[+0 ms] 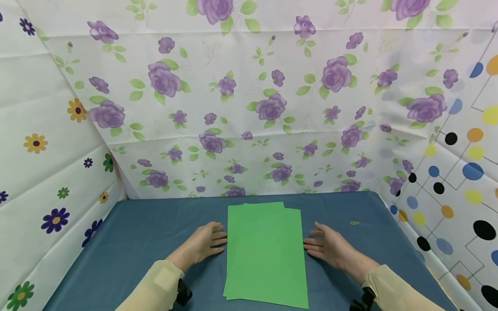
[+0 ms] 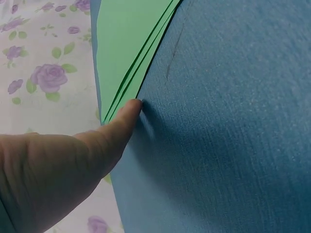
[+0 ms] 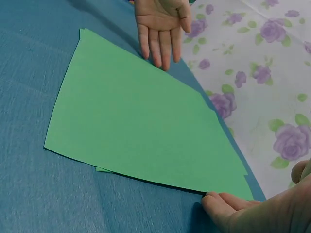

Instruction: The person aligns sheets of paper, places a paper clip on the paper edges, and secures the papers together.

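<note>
Several green paper sheets (image 1: 264, 255) lie in a loose stack on the blue table, their edges out of line at the top and bottom. My left hand (image 1: 206, 242) is at the stack's left edge, fingers straight; in the left wrist view the stack's layered edges (image 2: 141, 63) show beside a fingertip. On the opposite side my right hand (image 1: 330, 246) has its straight fingers at the right edge. In the right wrist view its fingertips (image 3: 216, 201) meet the paper's edge, and the left hand's palm (image 3: 163, 22) shows across the stack. Neither hand grips the paper.
A small yellow paper clip (image 1: 354, 223) lies on the blue tabletop (image 1: 155, 224), right of the stack. Behind the table hangs a flowered cloth (image 1: 249, 108). A daisy-patterned cloth (image 1: 35, 181) lines the left side and a dotted cloth (image 1: 459, 194) the right.
</note>
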Tool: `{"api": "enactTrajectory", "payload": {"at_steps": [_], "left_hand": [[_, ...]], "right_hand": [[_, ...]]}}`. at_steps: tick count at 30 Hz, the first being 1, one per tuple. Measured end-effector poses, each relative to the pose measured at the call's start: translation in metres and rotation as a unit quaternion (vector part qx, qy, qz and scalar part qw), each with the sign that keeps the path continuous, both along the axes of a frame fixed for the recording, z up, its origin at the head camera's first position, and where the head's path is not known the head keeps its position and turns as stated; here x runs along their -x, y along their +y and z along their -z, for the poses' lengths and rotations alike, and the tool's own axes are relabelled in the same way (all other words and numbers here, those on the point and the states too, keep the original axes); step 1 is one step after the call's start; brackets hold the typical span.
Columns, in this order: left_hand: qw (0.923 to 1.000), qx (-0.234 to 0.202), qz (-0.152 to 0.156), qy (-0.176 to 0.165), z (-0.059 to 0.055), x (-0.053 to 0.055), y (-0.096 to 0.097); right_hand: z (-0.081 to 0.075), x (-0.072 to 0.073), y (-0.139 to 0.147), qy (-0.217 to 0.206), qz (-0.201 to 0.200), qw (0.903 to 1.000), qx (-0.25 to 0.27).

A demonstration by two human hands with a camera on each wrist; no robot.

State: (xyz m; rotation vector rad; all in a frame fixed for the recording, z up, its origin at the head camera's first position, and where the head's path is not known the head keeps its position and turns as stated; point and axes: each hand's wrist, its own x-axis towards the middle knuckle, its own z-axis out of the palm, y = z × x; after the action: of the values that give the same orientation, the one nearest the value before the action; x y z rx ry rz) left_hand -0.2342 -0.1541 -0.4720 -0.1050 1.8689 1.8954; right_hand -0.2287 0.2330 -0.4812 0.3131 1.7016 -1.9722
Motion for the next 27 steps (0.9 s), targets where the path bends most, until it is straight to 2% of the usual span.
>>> {"api": "enactTrajectory", "payload": {"at_steps": [14, 19, 27], "left_hand": [[0.9998, -0.013, 0.011, -0.001, 0.0, -0.001, -0.003], [0.9997, -0.02, 0.013, -0.003, 0.0, -0.001, -0.003], [0.9996, -0.024, 0.013, -0.003, 0.002, -0.001, -0.004]], "right_hand": [[0.002, 0.009, -0.018, 0.033, -0.01, 0.9994, 0.002], [0.001, 0.01, -0.024, 0.053, -0.014, 0.9984, -0.011], [0.0, 0.013, -0.029, 0.056, -0.024, 0.9975, -0.035]]}}
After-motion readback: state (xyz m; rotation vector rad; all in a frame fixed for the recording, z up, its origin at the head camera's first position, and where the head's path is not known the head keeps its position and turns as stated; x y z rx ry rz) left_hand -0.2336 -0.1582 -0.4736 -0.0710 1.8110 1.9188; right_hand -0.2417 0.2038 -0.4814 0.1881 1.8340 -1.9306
